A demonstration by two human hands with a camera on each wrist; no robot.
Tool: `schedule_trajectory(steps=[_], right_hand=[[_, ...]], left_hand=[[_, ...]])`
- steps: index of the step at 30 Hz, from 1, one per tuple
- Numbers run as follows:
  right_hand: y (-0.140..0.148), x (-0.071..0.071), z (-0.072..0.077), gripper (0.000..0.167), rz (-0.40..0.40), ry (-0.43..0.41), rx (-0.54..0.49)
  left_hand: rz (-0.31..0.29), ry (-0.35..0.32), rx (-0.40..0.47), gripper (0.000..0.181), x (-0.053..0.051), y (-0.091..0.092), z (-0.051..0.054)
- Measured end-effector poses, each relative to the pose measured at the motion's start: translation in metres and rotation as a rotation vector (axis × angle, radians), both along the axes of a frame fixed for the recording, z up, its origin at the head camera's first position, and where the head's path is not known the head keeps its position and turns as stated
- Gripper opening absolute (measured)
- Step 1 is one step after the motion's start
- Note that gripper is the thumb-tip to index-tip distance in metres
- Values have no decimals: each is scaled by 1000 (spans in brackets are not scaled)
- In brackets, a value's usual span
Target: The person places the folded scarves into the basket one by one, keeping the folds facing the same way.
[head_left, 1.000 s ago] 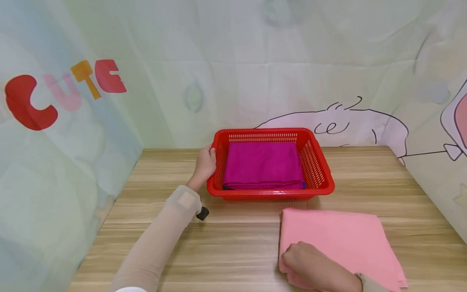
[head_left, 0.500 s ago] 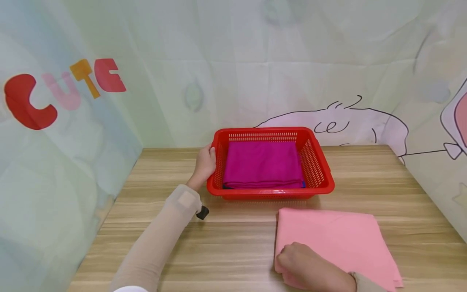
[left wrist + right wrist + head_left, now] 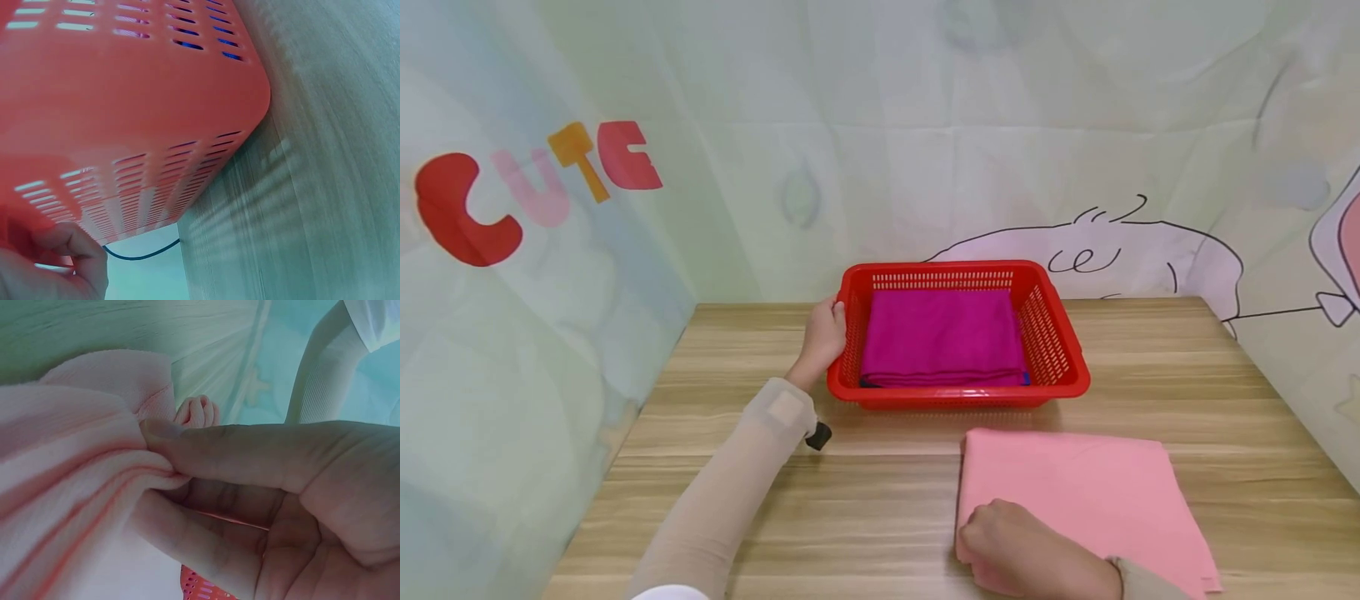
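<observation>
A red plastic basket (image 3: 958, 393) with slotted walls stands near the back of the table. Inside it lies a folded magenta cloth (image 3: 943, 337), with a bit of dark blue showing beneath. My left hand (image 3: 823, 335) grips the basket's left rim; in the left wrist view its curled fingers (image 3: 75, 247) are at the slotted wall. A folded pink cloth (image 3: 1090, 492) lies at the front right. At its left edge my right hand (image 3: 1026, 542) pinches the layers, and the right wrist view shows the thumb and fingers (image 3: 212, 450) on the bunched fabric.
The wood-grain table (image 3: 865, 500) meets a printed fabric backdrop (image 3: 880, 167) at the back and both sides. A small black object (image 3: 818, 436) is at the left sleeve's cuff. In the left wrist view a dark cord (image 3: 144, 255) runs behind the basket.
My right hand has drawn the pink cloth slightly to the left across the table. The left hand and the basket look the same.
</observation>
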State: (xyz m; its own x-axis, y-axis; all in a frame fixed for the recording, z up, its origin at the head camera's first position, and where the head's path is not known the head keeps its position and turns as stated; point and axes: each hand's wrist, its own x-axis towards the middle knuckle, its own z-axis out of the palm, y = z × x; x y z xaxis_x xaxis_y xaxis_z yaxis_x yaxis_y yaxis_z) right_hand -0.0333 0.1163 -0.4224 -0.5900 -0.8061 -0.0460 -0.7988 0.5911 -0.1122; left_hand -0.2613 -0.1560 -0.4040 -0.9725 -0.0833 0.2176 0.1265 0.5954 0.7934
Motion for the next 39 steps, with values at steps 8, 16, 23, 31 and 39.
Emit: schedule_trajectory(steps=[8, 16, 23, 31, 39], right_hand=[[-7, 0, 0, 33, 6, -40, 6], [-13, 1, -1, 32, 66, 21, 4], [-14, 1, -3, 34, 117, 66, -25], [-21, 1, -3, 33, 136, 53, 6], [-27, 3, -5, 31, 157, 31, -14]], left_hand=[[-2, -9, 5, 33, 0, 0, 0], [1, -1, 3, 33, -1, -1, -2], [-7, 0, 1, 32, -2, -2, -2], [-10, -9, 4, 33, -1, -2, -1], [-13, -21, 19, 33, -1, -2, 0]])
